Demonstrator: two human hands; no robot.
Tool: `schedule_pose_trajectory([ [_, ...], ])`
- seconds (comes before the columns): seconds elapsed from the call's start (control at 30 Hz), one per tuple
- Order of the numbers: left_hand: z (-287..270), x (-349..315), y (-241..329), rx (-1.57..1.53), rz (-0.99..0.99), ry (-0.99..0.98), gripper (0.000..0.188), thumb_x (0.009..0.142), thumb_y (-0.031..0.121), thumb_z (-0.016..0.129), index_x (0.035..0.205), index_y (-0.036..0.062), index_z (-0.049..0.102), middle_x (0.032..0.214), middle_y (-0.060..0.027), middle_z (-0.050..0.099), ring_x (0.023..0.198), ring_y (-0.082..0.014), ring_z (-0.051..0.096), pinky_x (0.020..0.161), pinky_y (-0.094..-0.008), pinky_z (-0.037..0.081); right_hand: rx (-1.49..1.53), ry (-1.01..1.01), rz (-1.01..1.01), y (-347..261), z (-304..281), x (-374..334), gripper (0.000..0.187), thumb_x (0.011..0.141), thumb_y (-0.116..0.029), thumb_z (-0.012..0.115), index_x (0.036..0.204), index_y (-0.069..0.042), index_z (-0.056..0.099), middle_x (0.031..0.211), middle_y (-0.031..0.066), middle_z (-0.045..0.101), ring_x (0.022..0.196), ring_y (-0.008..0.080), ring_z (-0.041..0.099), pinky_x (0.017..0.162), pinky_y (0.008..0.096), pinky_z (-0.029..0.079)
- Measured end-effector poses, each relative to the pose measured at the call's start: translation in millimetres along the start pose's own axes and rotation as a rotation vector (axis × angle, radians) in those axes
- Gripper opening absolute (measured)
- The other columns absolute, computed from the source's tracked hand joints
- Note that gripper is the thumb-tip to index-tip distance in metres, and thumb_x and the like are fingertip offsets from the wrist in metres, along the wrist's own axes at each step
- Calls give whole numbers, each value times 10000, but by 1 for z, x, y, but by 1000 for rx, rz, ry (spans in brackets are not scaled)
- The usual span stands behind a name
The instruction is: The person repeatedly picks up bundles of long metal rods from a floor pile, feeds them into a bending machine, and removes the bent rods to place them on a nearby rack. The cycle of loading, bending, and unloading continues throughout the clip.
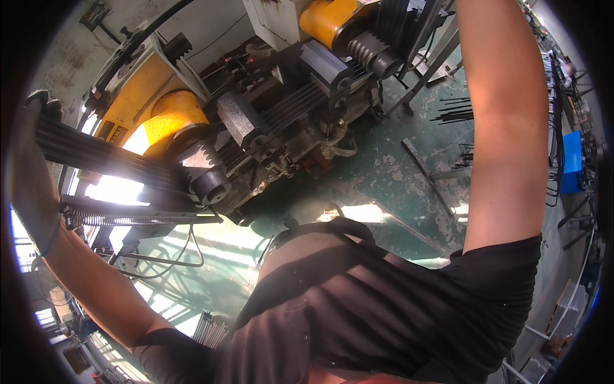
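At the far left, my left hand (31, 166) wears a dark glove. Its fingers curl over one end of a bundle of long dark metal bars (102, 150). The bars run rightward to a toothed dark roller (201, 163) on a yellow machine head (176, 118). My right arm (508, 128) stretches up past the top edge, so that hand is out of sight. Beyond stands a second yellow head (326, 22) with its own toothed roller (371, 54); more dark bars (400, 22) lie near it. Two dark angular blocks (240, 118) (325, 64) sit between the heads.
A coil spring (128, 219) stretches below the bars, above a looping cable (163, 259). Worn green floor (390, 173) lies right of the machine, with a metal stand (428, 173). Rods (455, 110) jut out behind my right arm. A blue box (571, 163) is far right; upright rods (210, 331) stand lower left.
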State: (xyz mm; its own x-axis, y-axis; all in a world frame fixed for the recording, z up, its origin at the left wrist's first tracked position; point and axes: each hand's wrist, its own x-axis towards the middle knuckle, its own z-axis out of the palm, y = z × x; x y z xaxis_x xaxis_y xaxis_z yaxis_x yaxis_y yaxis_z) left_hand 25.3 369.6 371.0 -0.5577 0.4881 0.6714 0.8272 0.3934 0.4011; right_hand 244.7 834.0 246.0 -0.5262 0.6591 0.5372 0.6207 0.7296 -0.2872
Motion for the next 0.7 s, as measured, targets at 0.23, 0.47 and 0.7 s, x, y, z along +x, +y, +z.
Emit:
schedule_pose_trajectory([
  [0.23,-18,-6,-93,-31,-196,-100,254,993,224,712,1175,54,765,1029,-85,778,970,-163,740,960,-338,528,21,0,-9,-4,5,-2,316,973,-331,712,1120,-51,696,974,104,723,895,203,674,847,323,530],
  [0.47,-20,-13,-101,-354,-211,-320,358,944,175,758,1263,25,698,1045,-99,771,1012,-200,731,968,-374,555,70,11,-12,-3,11,-5,276,967,-298,738,1097,-58,699,926,83,734,839,183,688,811,308,541],
  [0.7,-32,-13,-91,-370,-212,-405,334,982,86,677,1312,34,664,1074,-90,757,1017,-196,725,978,-370,541,319,196,-25,6,16,-12,238,961,-265,764,1075,-66,702,879,62,745,784,164,701,775,292,552],
])
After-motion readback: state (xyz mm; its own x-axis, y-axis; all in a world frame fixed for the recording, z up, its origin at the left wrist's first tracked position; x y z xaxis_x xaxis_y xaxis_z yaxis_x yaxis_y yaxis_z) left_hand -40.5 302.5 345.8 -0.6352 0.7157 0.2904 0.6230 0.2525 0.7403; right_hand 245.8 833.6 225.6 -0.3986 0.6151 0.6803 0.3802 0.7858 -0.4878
